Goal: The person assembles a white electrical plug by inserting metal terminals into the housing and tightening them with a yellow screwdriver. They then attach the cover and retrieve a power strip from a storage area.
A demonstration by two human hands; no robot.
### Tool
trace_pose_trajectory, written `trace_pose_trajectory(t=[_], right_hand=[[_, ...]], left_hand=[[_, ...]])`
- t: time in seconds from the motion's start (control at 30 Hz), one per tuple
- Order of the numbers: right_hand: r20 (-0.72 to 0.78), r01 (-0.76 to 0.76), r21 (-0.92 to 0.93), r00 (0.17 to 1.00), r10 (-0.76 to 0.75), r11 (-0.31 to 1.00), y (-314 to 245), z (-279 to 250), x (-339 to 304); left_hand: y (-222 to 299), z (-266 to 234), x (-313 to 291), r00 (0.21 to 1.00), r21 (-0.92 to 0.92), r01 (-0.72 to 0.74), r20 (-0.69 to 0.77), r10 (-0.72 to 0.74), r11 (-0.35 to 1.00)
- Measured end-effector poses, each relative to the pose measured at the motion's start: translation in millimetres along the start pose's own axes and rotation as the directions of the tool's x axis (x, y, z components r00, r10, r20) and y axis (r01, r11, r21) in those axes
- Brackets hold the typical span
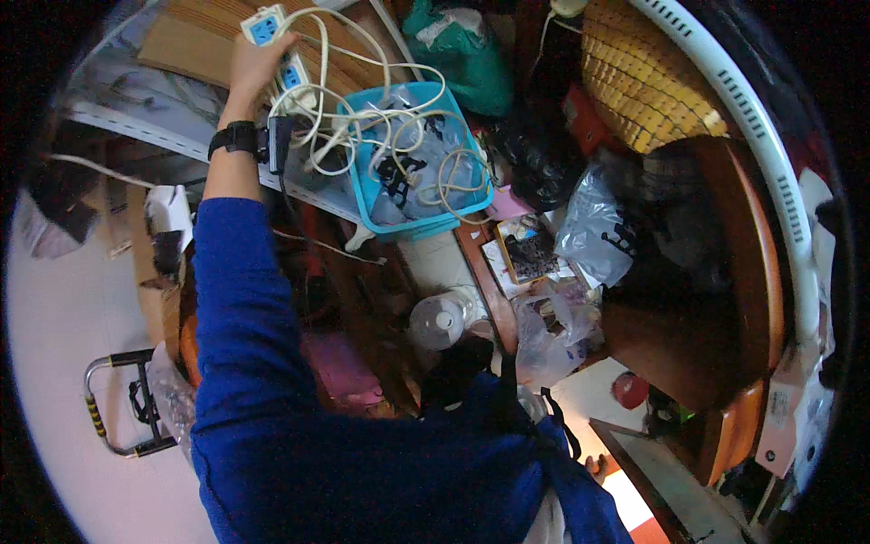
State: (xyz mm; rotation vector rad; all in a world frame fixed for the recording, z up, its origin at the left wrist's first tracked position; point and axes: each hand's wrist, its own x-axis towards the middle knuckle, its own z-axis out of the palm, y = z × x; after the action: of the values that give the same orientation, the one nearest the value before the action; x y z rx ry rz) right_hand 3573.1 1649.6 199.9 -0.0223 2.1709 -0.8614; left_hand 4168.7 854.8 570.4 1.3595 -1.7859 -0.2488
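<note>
My left hand (252, 65) reaches out to the upper left, its fingers wrapped round a white power strip (294, 76) with blue socket faces. A long cream cord (323, 54) hangs from the strip in tangled loops. Some loops drape over a light-blue plastic basket (361, 181), which holds clear and black-printed plastic bags (435, 159). On my left wrist is a black watch-like band (237, 140); a black plug or adapter (279, 143) hangs beside it. Low on the right, a few fingertips, apparently my right hand (596, 466), show beside my blue clothing; the rest is hidden.
A metal shelf edge (136, 125) and brown cardboard (186, 41) lie by the left arm. Behind the basket sits a green bag (462, 68). Further right are a woven yellow mat (639, 77), plastic bags (591, 227) and a dark wooden chair (766, 272). A clear round container (439, 322) stands below the basket.
</note>
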Motion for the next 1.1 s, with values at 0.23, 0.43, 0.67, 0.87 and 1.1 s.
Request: trace_pose_trajectory(t=[0.23,0.43,0.67,0.87,1.1], right_hand=[[0.084,0.157,0.039,0.984,-0.16,0.987,-86,39,8],[0.426,0.667,0.113,0.638,-0.642,0.737,-246,110,-12],[0.558,0.794,0.283,0.319,-0.766,0.537,-410,198,-68],[0.628,0.796,0.309,0.241,-0.74,0.521,-460,243,-93],[0.586,0.65,0.501,0.231,-0.777,0.572,-503,270,-132]], left_hand=[[97,-73,30,0.926,-0.229,0.045,-0.356,-0.127,0.972],[138,-111,46,0.818,-0.638,-0.104,-0.491,-0.3,0.763],[152,-122,68,0.894,-0.824,-0.237,-0.393,-0.218,0.515],[180,-106,64,0.973,-0.947,-0.043,-0.111,-0.2,0.318],[215,-79,41,1.0,-0.964,0.026,0.023,-0.013,0.265]])
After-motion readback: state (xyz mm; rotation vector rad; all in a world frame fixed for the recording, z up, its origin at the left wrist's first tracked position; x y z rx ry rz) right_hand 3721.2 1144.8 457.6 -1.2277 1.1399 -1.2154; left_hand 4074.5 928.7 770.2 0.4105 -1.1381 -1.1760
